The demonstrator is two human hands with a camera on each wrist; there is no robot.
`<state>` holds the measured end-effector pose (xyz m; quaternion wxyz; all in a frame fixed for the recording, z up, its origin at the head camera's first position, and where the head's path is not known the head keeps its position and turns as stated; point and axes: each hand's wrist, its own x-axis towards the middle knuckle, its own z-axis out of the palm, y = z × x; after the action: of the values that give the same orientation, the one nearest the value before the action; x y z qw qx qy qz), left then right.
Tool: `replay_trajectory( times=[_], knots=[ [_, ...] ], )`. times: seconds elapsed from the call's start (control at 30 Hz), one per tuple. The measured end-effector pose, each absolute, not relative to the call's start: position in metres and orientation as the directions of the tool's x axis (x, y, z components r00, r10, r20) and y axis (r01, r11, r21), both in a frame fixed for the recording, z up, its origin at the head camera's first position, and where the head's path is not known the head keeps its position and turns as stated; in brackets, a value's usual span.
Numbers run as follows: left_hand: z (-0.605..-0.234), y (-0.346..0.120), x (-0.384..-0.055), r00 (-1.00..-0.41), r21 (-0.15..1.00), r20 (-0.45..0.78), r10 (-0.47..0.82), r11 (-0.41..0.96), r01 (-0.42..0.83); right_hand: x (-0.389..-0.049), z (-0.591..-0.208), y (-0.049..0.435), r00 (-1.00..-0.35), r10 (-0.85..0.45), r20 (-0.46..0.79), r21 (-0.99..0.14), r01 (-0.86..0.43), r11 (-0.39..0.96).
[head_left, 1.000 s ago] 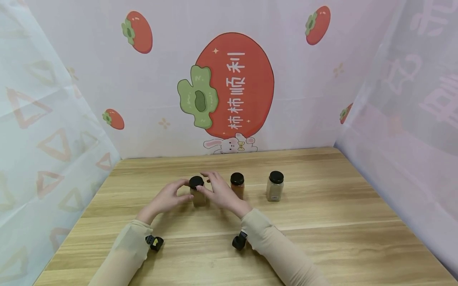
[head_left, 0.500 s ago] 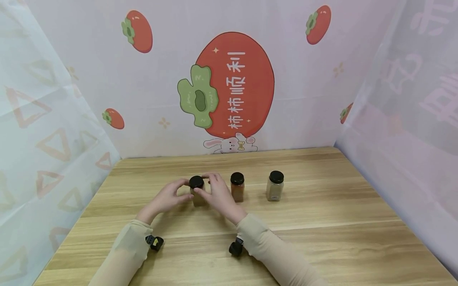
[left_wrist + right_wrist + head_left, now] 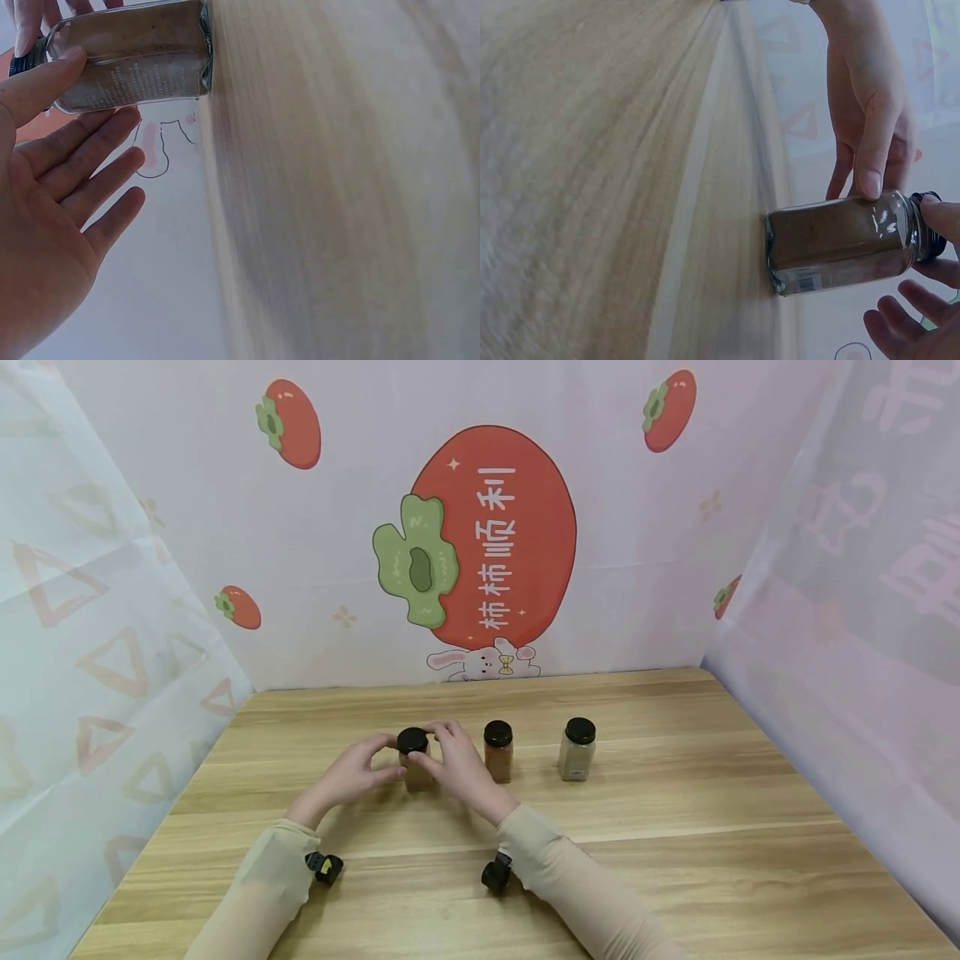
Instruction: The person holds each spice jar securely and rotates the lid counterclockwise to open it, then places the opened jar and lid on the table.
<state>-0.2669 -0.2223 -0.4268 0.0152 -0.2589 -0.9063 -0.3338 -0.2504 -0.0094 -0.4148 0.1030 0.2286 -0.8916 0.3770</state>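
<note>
A square clear jar (image 3: 417, 778) of brown powder stands upright on the table, its black lid (image 3: 412, 741) on top. My left hand (image 3: 354, 774) grips the jar body from the left, the thumb in front and the fingers behind. In the left wrist view that thumb lies along the glass of the jar (image 3: 135, 64), and the lower fingers spread free of it. From the right, my right hand (image 3: 467, 770) pinches the lid between thumb and index finger. The right wrist view shows the thumb on the lid (image 3: 934, 244) and the other fingers off the jar (image 3: 832, 238).
To the right stand a jar of orange-brown powder (image 3: 498, 762), close to my right hand, and a jar of pale beige powder (image 3: 576, 758), both black-lidded. The wooden table (image 3: 675, 827) ends at a printed cloth backdrop (image 3: 337, 527), with cloth walls at both sides.
My right hand and forearm have shifted slightly left, the thumb coming lower on the lid's front; more of the orange-brown jar shows. The left hand and the jar have stayed put.
</note>
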Motion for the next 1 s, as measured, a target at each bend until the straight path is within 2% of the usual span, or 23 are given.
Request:
replay_trajectory(
  times=[0.43, 0.7, 0.83, 1.0],
  knots=[
    [-0.427, -0.223, -0.268, -0.860, 0.598, 0.210, 0.465, 0.634, 0.490, -0.258, -0.410, -0.004, -0.861, -0.432, 0.269, -0.618, -0.498, 0.608],
    [-0.426, -0.223, -0.268, -0.862, 0.598, 0.205, 0.464, 0.637, 0.486, -0.261, -0.409, -0.001, -0.841, -0.475, 0.258, -0.604, -0.524, 0.600],
    [-0.425, -0.222, -0.267, -0.861, 0.599, 0.206, 0.464, 0.636, 0.486, -0.260, -0.409, -0.001, -0.842, -0.471, 0.265, -0.612, -0.524, 0.593],
    [-0.425, -0.222, -0.267, -0.862, 0.601, 0.203, 0.464, 0.636, 0.484, -0.256, -0.412, 0.000, -0.869, -0.404, 0.283, -0.636, -0.486, 0.599]
  ],
)
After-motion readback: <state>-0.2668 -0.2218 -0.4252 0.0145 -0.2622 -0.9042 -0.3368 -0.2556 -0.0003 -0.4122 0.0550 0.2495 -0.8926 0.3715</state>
